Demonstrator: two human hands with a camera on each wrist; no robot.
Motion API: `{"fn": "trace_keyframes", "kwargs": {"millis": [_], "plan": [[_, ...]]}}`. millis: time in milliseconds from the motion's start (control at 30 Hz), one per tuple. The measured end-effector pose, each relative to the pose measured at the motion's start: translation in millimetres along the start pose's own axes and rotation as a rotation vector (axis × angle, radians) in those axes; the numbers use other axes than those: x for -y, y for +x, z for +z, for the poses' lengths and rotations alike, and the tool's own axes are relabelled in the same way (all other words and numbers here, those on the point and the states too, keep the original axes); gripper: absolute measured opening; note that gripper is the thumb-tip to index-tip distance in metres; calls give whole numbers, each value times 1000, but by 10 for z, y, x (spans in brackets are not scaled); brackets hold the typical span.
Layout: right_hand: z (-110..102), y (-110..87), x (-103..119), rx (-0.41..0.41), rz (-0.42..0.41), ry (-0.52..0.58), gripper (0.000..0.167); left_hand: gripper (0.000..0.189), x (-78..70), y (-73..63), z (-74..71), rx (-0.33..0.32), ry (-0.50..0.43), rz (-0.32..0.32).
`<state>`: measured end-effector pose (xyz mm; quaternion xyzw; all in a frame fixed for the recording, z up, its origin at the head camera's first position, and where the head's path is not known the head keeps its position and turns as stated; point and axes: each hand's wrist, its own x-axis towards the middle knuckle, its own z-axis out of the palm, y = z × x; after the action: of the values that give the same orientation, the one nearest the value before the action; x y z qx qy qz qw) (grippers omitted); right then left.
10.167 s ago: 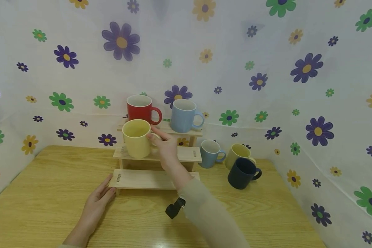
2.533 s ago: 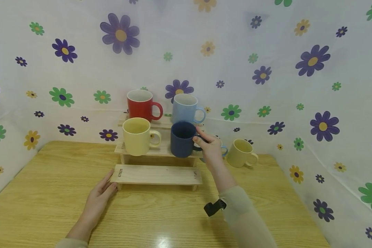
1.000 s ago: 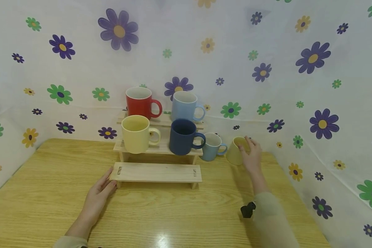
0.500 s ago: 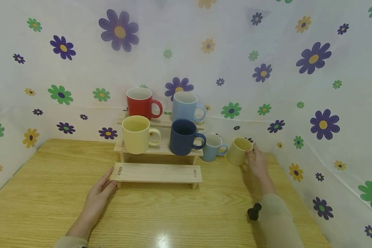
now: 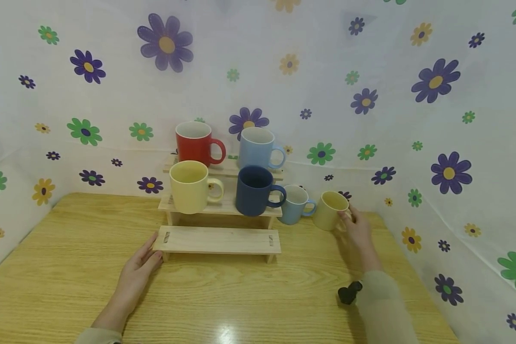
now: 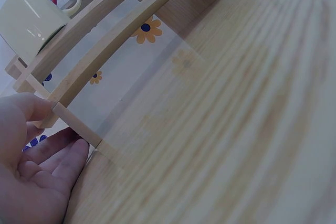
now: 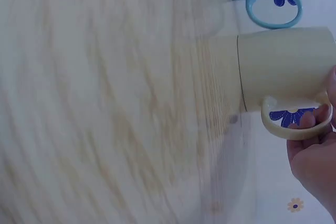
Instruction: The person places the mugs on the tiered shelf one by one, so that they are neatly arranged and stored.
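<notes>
My right hand [image 5: 360, 232] grips the handle of a yellow mug [image 5: 327, 213] standing upright on the table at the right; in the right wrist view the fingers [image 7: 307, 122] pass through its handle. My left hand [image 5: 133, 272] holds the left end of the lowest shelf of a three-step wooden rack [image 5: 219, 240], thumb and fingers at its corner in the left wrist view. Another yellow mug [image 5: 188, 188] and a dark blue mug [image 5: 252, 192] stand on the middle shelf. A red mug [image 5: 192, 145] and a light blue mug [image 5: 254, 149] occupy the top one.
A second light blue mug [image 5: 290, 206] stands on the table between the rack and the held mug, its handle close to that mug. Behind the wooden table [image 5: 223, 296] hangs a white flowered cloth [image 5: 327, 110], which also runs along the right side.
Earlier my right hand set the other yellow mug, then the dark blue mug, on the middle shelf. It then moved right to the table's yellow mug and took its handle. My left hand stayed put.
</notes>
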<state>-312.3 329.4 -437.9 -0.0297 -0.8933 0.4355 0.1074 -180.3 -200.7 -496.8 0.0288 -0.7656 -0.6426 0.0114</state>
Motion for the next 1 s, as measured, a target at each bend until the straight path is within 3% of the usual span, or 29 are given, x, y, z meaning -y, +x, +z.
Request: {"fn": "trace_keyframes", "kwargs": {"millis": [133,233,333,633,1000], "plan": [[80,-16,0,-43,115,241,60,65,-11,-7,5,1,-3,-8],[160,-34,5,-121,170,412,56,65,-11,-7,7,4,4,-16],[217,-41,16,-184,202,519,55,65,-4,-6,6,8,-4,-8],[256,-81,33,-288,227,520,53,65,2,9,0,4,11,2],[194,-178,88,-314,220,582,50,65,-4,12,0,0,3,-7]]}}
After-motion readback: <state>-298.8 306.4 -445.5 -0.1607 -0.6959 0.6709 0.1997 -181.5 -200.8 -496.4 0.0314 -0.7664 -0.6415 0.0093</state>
